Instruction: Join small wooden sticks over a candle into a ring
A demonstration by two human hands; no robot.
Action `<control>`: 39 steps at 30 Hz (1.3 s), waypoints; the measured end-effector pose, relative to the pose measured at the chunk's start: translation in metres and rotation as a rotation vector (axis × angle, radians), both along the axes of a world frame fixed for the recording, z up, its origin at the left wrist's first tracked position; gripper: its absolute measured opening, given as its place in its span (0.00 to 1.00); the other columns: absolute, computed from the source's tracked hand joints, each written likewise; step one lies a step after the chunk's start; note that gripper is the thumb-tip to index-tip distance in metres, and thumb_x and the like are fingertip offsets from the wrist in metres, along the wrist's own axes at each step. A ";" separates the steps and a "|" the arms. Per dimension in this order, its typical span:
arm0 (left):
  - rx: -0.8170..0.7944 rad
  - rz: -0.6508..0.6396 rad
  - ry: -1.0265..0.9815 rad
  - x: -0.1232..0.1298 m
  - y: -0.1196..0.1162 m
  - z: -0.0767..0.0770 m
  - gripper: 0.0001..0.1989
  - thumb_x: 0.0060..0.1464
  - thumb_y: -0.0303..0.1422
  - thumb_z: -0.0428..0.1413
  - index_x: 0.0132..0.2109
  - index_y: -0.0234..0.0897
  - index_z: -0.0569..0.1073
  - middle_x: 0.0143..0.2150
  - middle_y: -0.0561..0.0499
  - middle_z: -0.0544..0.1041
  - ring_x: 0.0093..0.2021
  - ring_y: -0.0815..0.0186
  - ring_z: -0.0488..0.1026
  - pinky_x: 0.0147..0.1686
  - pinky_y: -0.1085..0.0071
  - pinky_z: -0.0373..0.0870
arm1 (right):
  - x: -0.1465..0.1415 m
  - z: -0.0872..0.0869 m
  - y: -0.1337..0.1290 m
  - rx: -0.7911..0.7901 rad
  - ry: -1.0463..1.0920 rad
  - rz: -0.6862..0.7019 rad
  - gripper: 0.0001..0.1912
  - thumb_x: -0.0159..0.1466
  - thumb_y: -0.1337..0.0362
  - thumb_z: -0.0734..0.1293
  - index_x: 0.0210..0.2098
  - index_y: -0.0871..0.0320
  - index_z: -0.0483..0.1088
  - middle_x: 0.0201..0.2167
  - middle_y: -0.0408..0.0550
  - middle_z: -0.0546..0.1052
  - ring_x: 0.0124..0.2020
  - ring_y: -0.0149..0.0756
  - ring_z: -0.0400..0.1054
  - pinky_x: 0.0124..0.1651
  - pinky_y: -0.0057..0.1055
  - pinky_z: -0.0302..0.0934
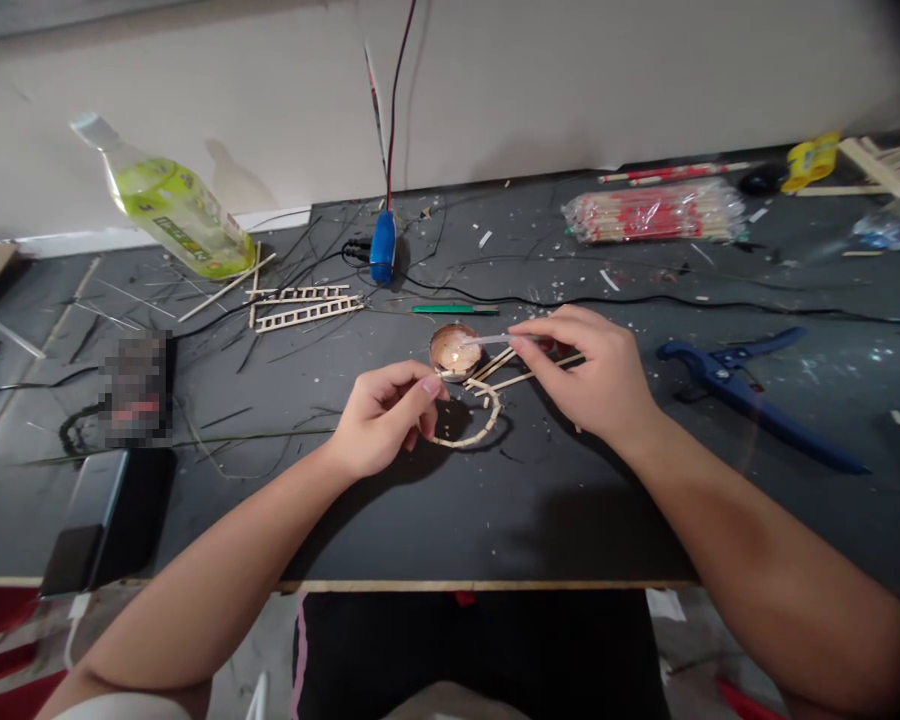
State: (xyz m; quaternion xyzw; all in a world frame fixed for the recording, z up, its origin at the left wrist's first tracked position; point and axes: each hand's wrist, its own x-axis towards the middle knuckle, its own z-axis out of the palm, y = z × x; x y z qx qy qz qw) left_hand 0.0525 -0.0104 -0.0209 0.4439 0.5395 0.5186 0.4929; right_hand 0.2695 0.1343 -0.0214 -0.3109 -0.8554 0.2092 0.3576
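My left hand (pixel 382 415) pinches a curved ring of short pale wooden pieces (pixel 487 430) above the dark tabletop. A thin, whitish translucent stick (pixel 491 340) is held between the thumb and fingers of my right hand (pixel 596 370). Its tip reaches into a small round brownish bowl (pixel 444 350), which has something pale and shiny inside. Thin wooden sticks (pixel 525 376) lie beside the bowl, partly under my right hand. Just behind the bowl rests a narrow green tool (pixel 454 310).
Blue cutters (pixel 750 400) lie at right. Bundled sticks in plastic (pixel 656 212) are at the back. Small wooden ladders (pixel 311 312) and a bottle (pixel 184 215) stand left. A black cable (pixel 607 302) crosses behind my hands from a blue device (pixel 382 247).
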 end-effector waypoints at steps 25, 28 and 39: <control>0.032 -0.137 0.185 -0.001 -0.001 0.002 0.14 0.69 0.37 0.56 0.35 0.34 0.76 0.18 0.55 0.72 0.15 0.76 0.63 0.18 0.79 0.59 | -0.001 -0.001 -0.011 0.212 -0.185 -0.019 0.10 0.72 0.62 0.66 0.47 0.50 0.81 0.38 0.48 0.81 0.41 0.44 0.75 0.44 0.44 0.59; 0.035 -0.141 0.184 0.000 -0.002 0.003 0.14 0.69 0.37 0.56 0.35 0.34 0.76 0.18 0.55 0.72 0.16 0.76 0.62 0.18 0.79 0.59 | -0.001 -0.002 -0.011 0.215 -0.180 -0.028 0.10 0.71 0.62 0.67 0.47 0.50 0.81 0.38 0.48 0.81 0.41 0.43 0.74 0.45 0.44 0.60; 0.044 -0.145 0.142 0.000 -0.002 0.002 0.14 0.69 0.37 0.56 0.35 0.33 0.76 0.18 0.55 0.72 0.16 0.77 0.62 0.18 0.79 0.59 | 0.000 -0.003 -0.010 0.207 -0.186 -0.036 0.10 0.71 0.62 0.67 0.47 0.50 0.81 0.39 0.48 0.81 0.42 0.44 0.75 0.47 0.44 0.61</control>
